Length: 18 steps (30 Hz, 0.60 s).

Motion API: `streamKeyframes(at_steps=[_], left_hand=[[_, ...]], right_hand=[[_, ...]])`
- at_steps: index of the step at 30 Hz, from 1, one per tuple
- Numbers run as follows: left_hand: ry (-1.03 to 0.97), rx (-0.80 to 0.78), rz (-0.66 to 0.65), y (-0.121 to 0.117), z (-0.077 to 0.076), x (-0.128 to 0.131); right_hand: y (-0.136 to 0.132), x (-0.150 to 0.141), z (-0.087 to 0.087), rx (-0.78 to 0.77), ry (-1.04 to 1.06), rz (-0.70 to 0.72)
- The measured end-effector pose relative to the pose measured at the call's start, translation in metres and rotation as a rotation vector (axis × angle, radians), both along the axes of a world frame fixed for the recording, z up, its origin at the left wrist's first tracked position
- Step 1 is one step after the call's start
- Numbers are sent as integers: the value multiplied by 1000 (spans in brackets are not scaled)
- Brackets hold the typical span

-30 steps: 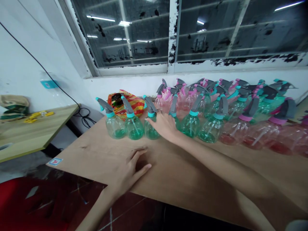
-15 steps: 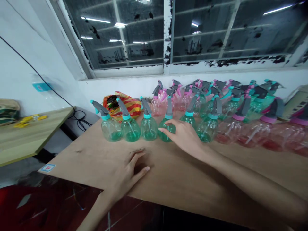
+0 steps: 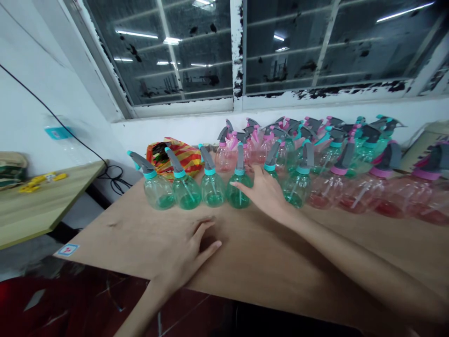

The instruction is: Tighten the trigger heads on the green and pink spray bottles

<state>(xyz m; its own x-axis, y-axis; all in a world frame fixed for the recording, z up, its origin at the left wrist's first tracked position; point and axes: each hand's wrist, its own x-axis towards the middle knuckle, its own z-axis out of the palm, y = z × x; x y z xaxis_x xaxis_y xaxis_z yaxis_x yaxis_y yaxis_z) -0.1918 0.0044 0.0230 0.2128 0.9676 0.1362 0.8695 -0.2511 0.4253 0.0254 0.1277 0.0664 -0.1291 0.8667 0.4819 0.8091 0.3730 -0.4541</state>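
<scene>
My right hand [image 3: 268, 193] reaches over the table in front of a green spray bottle [image 3: 270, 167], covering most of its body. Its thumb is spread toward the neighbouring green spray bottle [image 3: 239, 194]; whether it touches either bottle I cannot tell. My left hand [image 3: 189, 250] stays low over the wooden table [image 3: 140, 241] near the front edge, fingers apart and holding nothing. Farther left in the row stand three more clear green bottles, among them an end bottle [image 3: 158, 191] with a turquoise collar and grey trigger head. Green liquid lies in their bottoms.
Pink spray bottles [image 3: 354, 194] continue the row rightward, with more pink and green ones crowded behind. A red-yellow striped bag [image 3: 185, 157] lies behind the left bottles. A cardboard box [image 3: 426, 140] stands at right. Another table [image 3: 70, 187] with yellow pieces is at left.
My right hand has moved right along the row, from the third green bottle past the fourth to the fifth. My left hand has barely moved. The view has shifted slightly right.
</scene>
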Motion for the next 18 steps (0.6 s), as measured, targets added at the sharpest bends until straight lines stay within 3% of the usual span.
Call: streamKeyframes(at_steps=[9, 14, 18], left_hand=[[39, 36, -24, 13, 13, 14], [-14, 54, 32, 18, 7, 18], [-100, 17, 4, 22, 11, 36]], right_hand=[[4, -11, 7, -86, -114, -22], [-19, 7, 4, -73, -142, 54], [-36, 37, 1, -60, -158, 225]])
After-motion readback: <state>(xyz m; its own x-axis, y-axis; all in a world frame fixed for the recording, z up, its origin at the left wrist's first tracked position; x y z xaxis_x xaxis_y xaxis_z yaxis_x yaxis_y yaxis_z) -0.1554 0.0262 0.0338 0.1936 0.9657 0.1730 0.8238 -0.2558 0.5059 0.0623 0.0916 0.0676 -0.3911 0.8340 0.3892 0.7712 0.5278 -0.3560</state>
